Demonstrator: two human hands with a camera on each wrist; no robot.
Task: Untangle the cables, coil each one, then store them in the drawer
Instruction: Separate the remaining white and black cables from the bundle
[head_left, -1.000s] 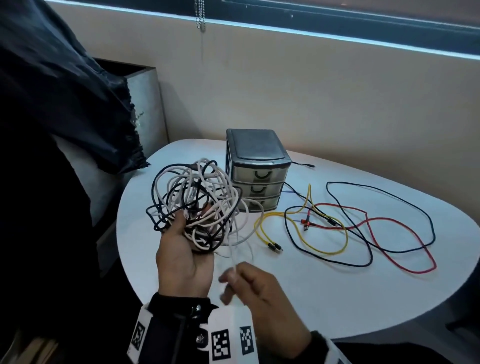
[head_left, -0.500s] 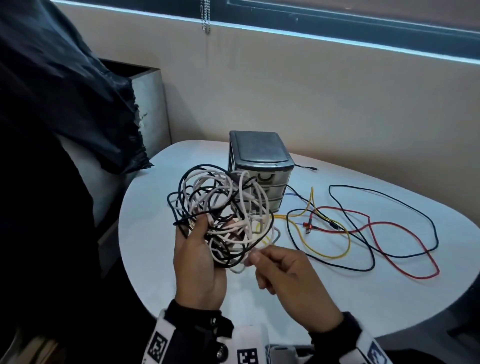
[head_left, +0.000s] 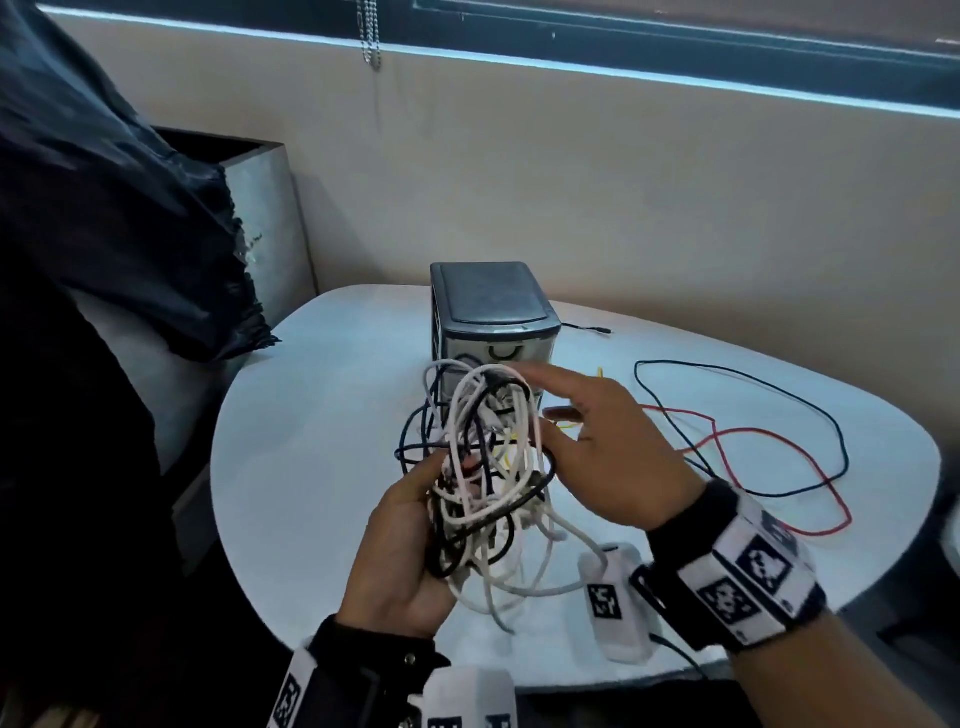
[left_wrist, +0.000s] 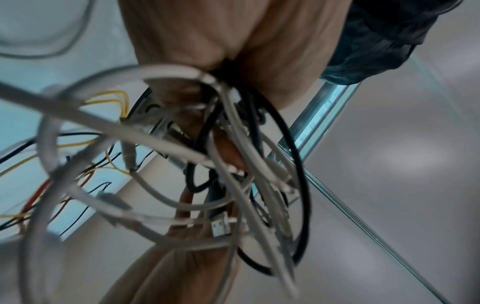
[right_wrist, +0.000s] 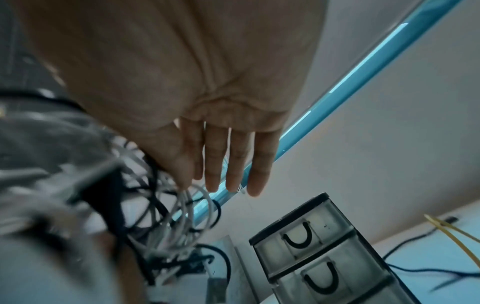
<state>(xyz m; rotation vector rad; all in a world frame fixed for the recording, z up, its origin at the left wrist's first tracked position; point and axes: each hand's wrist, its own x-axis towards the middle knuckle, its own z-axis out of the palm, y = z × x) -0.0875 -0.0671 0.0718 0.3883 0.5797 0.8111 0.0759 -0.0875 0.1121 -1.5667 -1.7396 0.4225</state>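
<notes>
we see left hand (head_left: 405, 540) fingers grasping the cable tangle (head_left: 483, 467); right hand (head_left: 618, 457) fingers released at its 3 o'clock. blind pulling may tighten knots.

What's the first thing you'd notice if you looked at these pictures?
The big knot of white and black cables, held up over the table by the left hand. The right hand is open beside it, fingers straight out. Behind the knot stands a little drawer box, and to its right red, black and yellow cables lie loose on the table.
</notes>
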